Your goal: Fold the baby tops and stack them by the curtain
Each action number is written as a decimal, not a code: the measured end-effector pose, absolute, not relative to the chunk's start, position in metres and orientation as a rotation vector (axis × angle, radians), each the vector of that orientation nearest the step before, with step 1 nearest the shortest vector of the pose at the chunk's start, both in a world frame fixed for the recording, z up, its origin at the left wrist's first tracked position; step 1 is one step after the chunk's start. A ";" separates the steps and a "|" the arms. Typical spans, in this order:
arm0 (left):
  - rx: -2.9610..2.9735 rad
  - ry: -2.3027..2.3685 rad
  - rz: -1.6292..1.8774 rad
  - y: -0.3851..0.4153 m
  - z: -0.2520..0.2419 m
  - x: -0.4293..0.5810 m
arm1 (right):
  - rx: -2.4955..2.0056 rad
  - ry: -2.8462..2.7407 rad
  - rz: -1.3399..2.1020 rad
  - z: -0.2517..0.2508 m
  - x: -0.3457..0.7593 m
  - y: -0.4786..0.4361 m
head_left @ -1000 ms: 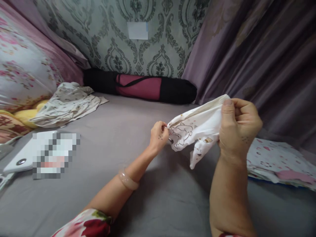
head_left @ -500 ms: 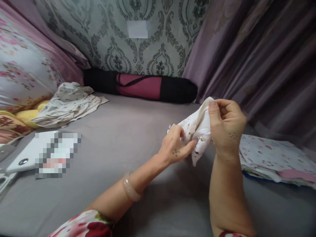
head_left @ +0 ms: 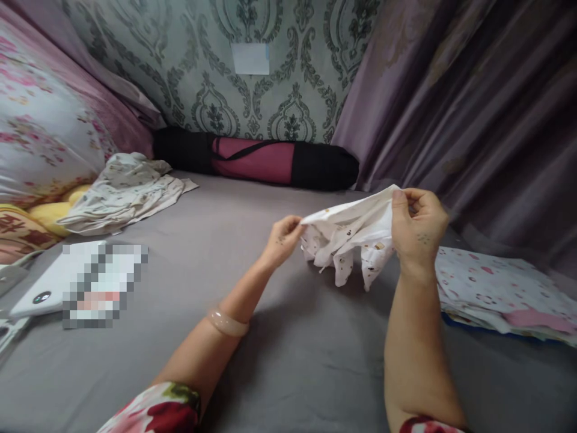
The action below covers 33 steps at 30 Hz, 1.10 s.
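Note:
A small white printed garment [head_left: 349, 231] hangs stretched between my two hands above the grey bed sheet [head_left: 270, 337]. My left hand [head_left: 283, 239] pinches its left edge, fingers closed. My right hand [head_left: 417, 227] grips its right edge, thumb pressed on the cloth. The sleeves or legs of the garment dangle below. A pale bangle [head_left: 226, 323] sits on my left wrist.
A stack of folded printed clothes [head_left: 496, 288] lies at the right. A crumpled beige cloth [head_left: 121, 192] lies at the left by floral pillows [head_left: 45, 126]. A black and pink rolled bag [head_left: 256, 159] rests along the wall. A white device [head_left: 40, 285] lies at the left edge. Purple curtains hang at the right.
My hands came together on the garment half a second ago, then moved apart again, spreading it out flat between them with its loose parts hanging down.

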State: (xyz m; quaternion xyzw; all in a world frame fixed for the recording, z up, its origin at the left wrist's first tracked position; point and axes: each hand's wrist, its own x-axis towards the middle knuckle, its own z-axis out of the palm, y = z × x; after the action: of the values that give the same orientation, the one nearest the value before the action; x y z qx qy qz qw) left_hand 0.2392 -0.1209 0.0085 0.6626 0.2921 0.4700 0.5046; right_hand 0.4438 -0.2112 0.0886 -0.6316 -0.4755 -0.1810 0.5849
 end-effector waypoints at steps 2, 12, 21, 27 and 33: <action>1.587 0.739 1.385 -0.121 0.039 0.217 | -1.452 -1.149 -0.340 0.093 0.442 -0.216; 2.008 0.827 1.169 -0.106 0.069 0.152 | -1.593 -1.433 0.296 0.071 0.445 -0.210; 1.909 0.780 0.916 -0.095 0.047 0.162 | -1.678 -1.517 0.380 0.057 0.454 -0.201; 1.866 0.793 0.984 -0.097 0.046 0.163 | -1.659 -1.543 0.460 0.057 0.450 -0.201; 1.881 0.808 1.149 -0.091 0.053 0.171 | -1.599 -1.553 0.631 0.063 0.448 -0.204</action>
State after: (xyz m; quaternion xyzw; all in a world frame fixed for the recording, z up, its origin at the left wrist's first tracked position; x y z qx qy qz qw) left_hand 0.1705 -0.0906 0.0528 0.7389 0.3174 0.4515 0.3866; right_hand 0.4476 -0.2040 0.0632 -0.6322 -0.6142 0.2495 0.4009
